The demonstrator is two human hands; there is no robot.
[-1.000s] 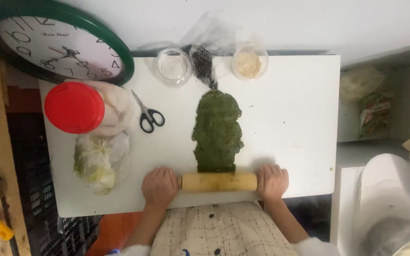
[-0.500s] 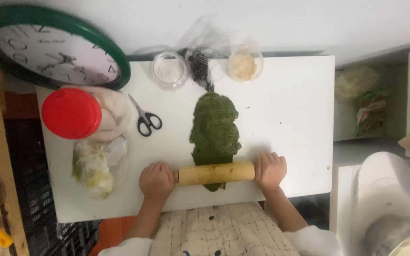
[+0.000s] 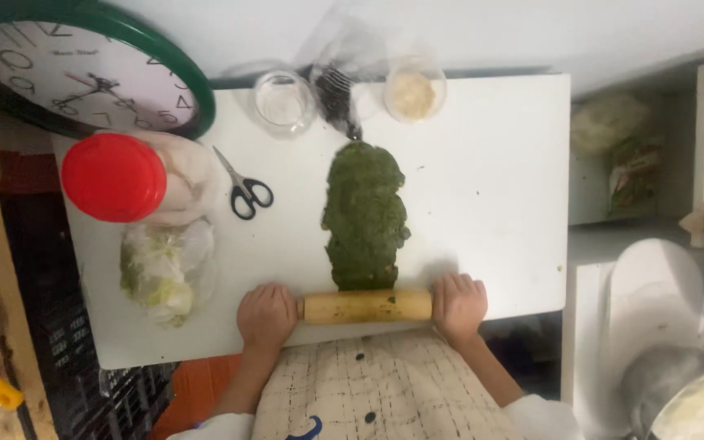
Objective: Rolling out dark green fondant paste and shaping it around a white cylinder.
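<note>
Left hand (image 3: 266,314) and right hand (image 3: 459,304) close over the ends of the stiff wooden rolling pin (image 3: 367,305); soft green dough (image 3: 365,213) lies just beyond.

A wooden rolling pin (image 3: 367,305) lies crosswise at the near end of a long, flattened strip of green dough (image 3: 365,213) on the white table (image 3: 482,187).

Premises: a small home kitchen or domestic food-preparation corner. Evidence at frame centre: a white table (image 3: 490,187) bearing green dough (image 3: 366,216) and a wooden rolling pin (image 3: 367,306), with scissors (image 3: 244,187), a red-lidded jar (image 3: 114,178) and bagged cabbage (image 3: 160,273) at left. Two small bowls (image 3: 285,100) sit at the top edge, a wall clock (image 3: 83,69) at upper left, and a pot (image 3: 678,391) at lower right.
</note>
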